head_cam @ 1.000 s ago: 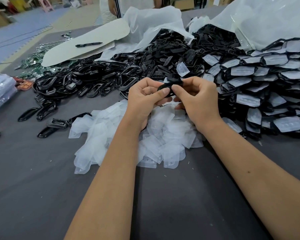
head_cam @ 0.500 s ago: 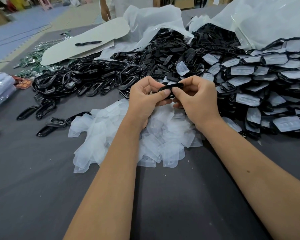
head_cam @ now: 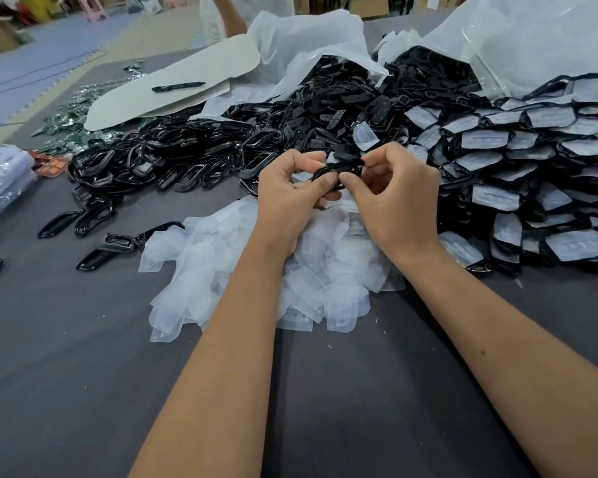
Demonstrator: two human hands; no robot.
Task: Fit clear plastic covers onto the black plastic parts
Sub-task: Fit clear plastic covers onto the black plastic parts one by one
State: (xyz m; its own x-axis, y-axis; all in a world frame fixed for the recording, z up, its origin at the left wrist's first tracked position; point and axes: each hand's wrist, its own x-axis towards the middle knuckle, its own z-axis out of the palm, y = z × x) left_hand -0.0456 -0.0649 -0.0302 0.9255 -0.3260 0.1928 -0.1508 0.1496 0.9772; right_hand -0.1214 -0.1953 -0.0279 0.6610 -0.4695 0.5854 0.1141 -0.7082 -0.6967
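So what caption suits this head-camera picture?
Both hands hold a black part above a heap of clear covers.

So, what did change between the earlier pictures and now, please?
Little changed. Both hands, left hand and right hand, keep pinching the same black part above the clear covers; the fingers only shifted slightly along it. Nothing was let go or picked up. The piles on the grey table stayed as before.
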